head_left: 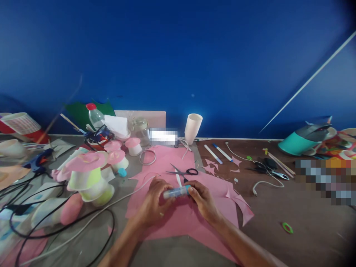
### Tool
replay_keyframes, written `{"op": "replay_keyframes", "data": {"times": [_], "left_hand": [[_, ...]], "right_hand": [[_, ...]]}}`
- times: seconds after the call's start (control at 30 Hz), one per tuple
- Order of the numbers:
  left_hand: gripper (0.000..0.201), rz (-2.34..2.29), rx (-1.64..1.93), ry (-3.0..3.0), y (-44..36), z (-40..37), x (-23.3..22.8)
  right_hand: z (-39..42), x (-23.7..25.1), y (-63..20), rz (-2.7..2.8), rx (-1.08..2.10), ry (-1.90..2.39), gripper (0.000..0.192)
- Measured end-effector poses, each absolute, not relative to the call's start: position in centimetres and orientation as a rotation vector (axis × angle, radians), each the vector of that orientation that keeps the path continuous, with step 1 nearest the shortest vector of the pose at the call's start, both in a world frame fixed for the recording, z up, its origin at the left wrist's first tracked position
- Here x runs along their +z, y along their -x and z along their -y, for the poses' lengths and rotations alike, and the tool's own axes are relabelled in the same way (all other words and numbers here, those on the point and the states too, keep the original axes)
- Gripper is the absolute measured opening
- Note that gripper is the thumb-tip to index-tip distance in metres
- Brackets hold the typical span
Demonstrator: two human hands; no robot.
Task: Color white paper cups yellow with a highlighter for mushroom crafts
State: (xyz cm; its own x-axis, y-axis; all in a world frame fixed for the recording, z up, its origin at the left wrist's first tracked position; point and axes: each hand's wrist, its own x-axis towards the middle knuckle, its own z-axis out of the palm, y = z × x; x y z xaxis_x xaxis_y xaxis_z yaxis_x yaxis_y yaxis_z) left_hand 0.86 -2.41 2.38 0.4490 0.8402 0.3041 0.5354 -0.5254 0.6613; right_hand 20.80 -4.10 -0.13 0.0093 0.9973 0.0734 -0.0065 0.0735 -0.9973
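Note:
Both my hands meet over a large pink paper sheet [167, 218] at the table's near middle. My left hand [152, 204] and my right hand [203, 200] together hold a small tube-like stick with a blue label [176, 192], lying sideways between the fingertips. Black-handled scissors [183, 172] rest open on the pink sheet just beyond my hands. Pink paper offcuts [236, 200] lie to the right of my right hand.
Paper-cup mushroom shapes with pink tops [89, 170] stand at left among black and white cables [55, 222]. A blue glue gun [39, 160], a bottle [95, 115], a white cup [193, 128], pens [219, 152], a teal tipped container [297, 142] and a green ring [287, 227] lie around.

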Motion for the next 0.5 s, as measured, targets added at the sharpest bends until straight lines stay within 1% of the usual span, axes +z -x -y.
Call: {"op": "replay_keyframes", "data": {"times": [0.1,0.23,0.4,0.5], "left_hand": [[0.011,-1.155,0.867,-2.213,-0.76,2.4,2.46],[0.009,-1.159,0.877,-2.218,-0.57,2.27,2.44],[0.011,-1.135,0.889,-2.242,-0.65,2.32,2.27],[0.011,-1.101,0.9,-2.293,-0.87,2.46,2.36]], "right_hand": [[4.03,-0.57,-21.21,1.293,1.093,1.087,0.036],[3.87,-0.81,-21.53,1.348,1.126,1.05,0.033],[3.86,-0.87,-21.28,1.286,1.282,1.11,0.039],[3.9,-0.56,-21.11,1.298,1.311,1.211,0.049]]}}
